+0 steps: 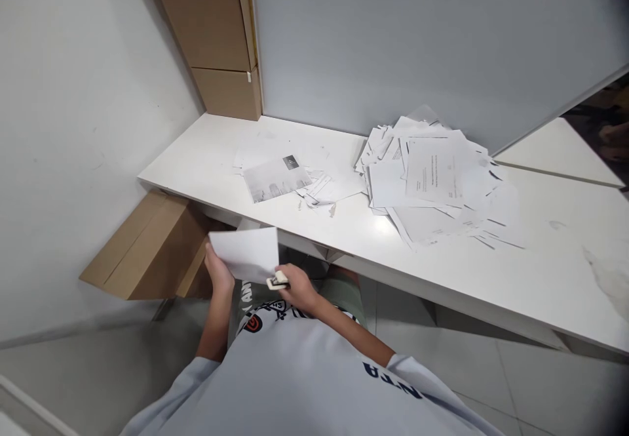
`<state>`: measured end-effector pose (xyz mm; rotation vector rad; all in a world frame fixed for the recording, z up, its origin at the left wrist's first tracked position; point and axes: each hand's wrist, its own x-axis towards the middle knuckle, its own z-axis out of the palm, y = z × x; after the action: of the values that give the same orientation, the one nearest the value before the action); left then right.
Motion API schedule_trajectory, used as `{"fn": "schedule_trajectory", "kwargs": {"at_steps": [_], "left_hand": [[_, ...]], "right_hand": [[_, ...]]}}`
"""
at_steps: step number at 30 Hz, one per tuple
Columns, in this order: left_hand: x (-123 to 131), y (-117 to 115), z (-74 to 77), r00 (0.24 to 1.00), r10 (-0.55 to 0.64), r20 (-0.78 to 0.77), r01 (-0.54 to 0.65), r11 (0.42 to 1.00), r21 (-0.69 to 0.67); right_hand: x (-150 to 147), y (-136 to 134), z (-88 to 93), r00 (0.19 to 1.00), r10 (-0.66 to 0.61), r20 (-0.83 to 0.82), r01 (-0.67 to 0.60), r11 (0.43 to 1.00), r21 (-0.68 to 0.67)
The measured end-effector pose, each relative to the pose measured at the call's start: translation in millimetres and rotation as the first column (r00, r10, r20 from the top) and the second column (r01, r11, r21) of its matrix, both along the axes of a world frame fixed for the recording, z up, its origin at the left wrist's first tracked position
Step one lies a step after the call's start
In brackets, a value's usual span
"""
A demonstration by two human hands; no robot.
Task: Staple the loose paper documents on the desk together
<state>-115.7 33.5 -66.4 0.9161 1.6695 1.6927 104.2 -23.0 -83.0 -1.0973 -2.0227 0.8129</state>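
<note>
My left hand [219,272] is closed on the left edge of a white sheet of paper [246,251], held up in front of my lap below the desk edge. My right hand [295,286] grips a small white stapler-like tool [278,281] at the sheet's lower right corner. On the white desk [344,233] above lies a large untidy pile of papers [432,180] at the right. A smaller group of sheets with a printed grey picture [278,179] lies to the left of it.
Stacked cardboard boxes [216,36] stand in the far left corner on the desk. Another cardboard box [147,246] sits under the desk at the left. A grey partition wall [417,36] runs behind the desk. Crumpled clear plastic [609,272] lies at the right edge.
</note>
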Motion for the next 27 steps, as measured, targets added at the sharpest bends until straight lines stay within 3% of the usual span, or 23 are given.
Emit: {"fn": "schedule_trajectory", "kwargs": {"at_steps": [2, 4, 5, 6, 8, 10, 12, 16, 19, 21, 25, 27], "left_hand": [[13.1, 29.4, 27.0, 0.999, -0.036, -0.026, 0.039, 0.994, 0.104], [29.8, 63.4, 48.5, 0.963, -0.152, -0.223, 0.185, 0.973, 0.137], [39.8, 79.6, 55.7, 0.900, -0.233, -0.368, 0.287, 0.953, 0.100], [50.8, 93.8, 60.2, 0.801, -0.313, -0.511, 0.377, 0.926, 0.025], [75.2, 111.8, 60.8, 0.553, -0.435, -0.710, 0.463, 0.869, -0.172], [100.0, 112.0, 52.7, 0.354, -0.495, -0.794, 0.464, 0.830, -0.310], [121.0, 94.7, 40.6, 0.237, -0.479, -0.845, 0.468, 0.818, -0.333], [142.5, 36.0, 22.0, 0.206, -0.389, -0.898, 0.509, 0.826, -0.241], [143.9, 2.3, 17.8, 0.199, -0.381, -0.903, 0.629, 0.756, -0.180], [140.9, -7.4, 15.8, 0.256, -0.379, -0.889, 0.657, 0.743, -0.127], [126.0, -1.1, 4.8, 0.502, -0.264, -0.824, 0.434, 0.900, -0.024], [114.0, 8.3, -2.7, 0.514, -0.254, -0.819, 0.380, 0.924, -0.048]], "right_hand": [[4.0, 4.2, 11.6, 0.939, -0.303, -0.160, 0.291, 0.952, -0.096], [11.6, 12.7, 25.6, 0.738, -0.609, -0.292, 0.557, 0.793, -0.248], [17.1, 18.0, 32.3, 0.603, -0.722, -0.340, 0.645, 0.691, -0.326], [23.9, 23.3, 38.0, 0.471, -0.797, -0.377, 0.698, 0.598, -0.394], [41.0, 32.1, 44.4, 0.258, -0.862, -0.436, 0.736, 0.468, -0.489], [61.3, 35.8, 43.4, 0.109, -0.875, -0.471, 0.754, 0.382, -0.535], [81.5, 33.7, 37.1, 0.026, -0.877, -0.480, 0.782, 0.317, -0.536], [107.1, 22.0, 26.1, 0.019, -0.879, -0.476, 0.825, 0.283, -0.490], [104.9, 17.5, 27.7, 0.043, -0.904, -0.426, 0.800, 0.287, -0.527], [94.7, 16.9, 31.3, 0.093, -0.918, -0.385, 0.774, 0.310, -0.552], [70.8, 12.9, 37.9, 0.223, -0.912, -0.346, 0.749, 0.387, -0.538], [65.2, 7.0, 40.1, 0.280, -0.906, -0.316, 0.767, 0.409, -0.494]]}}
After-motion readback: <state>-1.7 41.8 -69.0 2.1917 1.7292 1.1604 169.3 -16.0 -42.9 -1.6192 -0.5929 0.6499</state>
